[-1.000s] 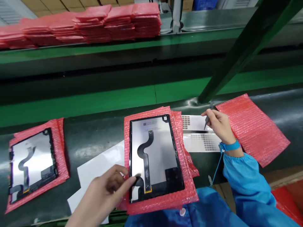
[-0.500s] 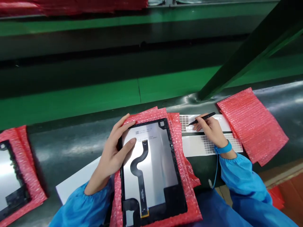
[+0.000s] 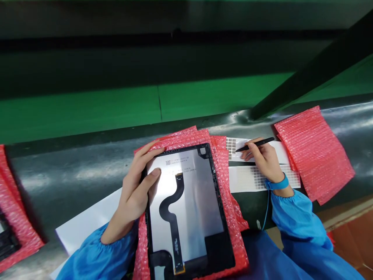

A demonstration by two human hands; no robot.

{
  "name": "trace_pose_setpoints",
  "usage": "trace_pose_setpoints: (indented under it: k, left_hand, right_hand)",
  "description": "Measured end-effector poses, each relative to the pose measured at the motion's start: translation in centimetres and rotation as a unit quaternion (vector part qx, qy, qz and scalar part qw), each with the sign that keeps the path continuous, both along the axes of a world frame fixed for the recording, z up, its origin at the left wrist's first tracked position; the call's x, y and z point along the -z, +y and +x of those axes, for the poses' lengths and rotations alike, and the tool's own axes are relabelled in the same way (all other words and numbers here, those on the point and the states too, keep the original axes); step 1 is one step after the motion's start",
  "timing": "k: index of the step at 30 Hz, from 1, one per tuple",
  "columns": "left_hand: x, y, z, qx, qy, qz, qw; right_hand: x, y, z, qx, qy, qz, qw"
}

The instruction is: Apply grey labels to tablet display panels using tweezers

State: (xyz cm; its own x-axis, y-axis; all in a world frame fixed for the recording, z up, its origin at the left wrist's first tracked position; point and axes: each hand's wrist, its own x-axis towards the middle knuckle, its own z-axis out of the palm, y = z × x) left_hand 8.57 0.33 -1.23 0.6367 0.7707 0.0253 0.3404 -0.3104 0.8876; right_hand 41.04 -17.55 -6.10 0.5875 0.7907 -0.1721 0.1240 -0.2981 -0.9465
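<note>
Flat on the red bubble wrap (image 3: 230,217) up front, thin, stiff, fragile-looking display panel (image 3: 186,206) with floppy black ribbon cable (image 3: 171,202), best gripped by its edges, clasped at the top-left corner by left hand (image 3: 136,194), then farther right, right hand (image 3: 262,159) pinching black tweezers (image 3: 255,144) over label sheets (image 3: 247,177).

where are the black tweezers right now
In the head view, right of centre: the thin black tweezers sit in the right hand, tips on the white sticker sheet beside the red bubble-wrap pile.
</note>
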Motion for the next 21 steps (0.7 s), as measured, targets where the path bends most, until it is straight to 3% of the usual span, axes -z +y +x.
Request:
trace_pose_setpoints:
  k: [6, 8, 11, 13, 15, 18, 21]
  left_hand:
    - [-0.5, 0.8, -0.4, 0.028, 0.038, 0.039, 0.998]
    - [-1.9, 1.3, -0.1, 0.047, 0.063, 0.074, 0.994]
    - [-5.1, 1.1, 2.1, 0.097, 0.062, 0.183, 0.976]
    - [-6.8, 0.0, 4.7, 0.185, 0.033, 0.256, 0.948]
    - [-7.6, -1.5, 7.7, 0.29, 0.033, 0.313, 0.904]
    - [-6.9, -3.5, 11.9, 0.402, 0.14, 0.382, 0.82]
    - [-5.3, -4.5, 14.7, 0.455, 0.258, 0.391, 0.757]
  right_hand:
    - [0.1, 0.0, 0.3, -0.01, 0.029, 0.011, 0.999]
    - [0.0, 0.1, 0.4, -0.018, 0.046, 0.011, 0.999]
    - [-0.1, 0.3, 0.7, -0.033, 0.058, 0.01, 0.998]
    - [-0.2, 0.2, 0.8, -0.043, 0.053, 0.011, 0.998]
    - [-0.1, 0.1, 0.9, -0.055, 0.045, 0.011, 0.997]
    - [0.0, -0.2, 0.9, -0.064, 0.031, 0.007, 0.997]
    - [-0.1, -0.4, 0.8, -0.069, 0.016, -0.001, 0.997]
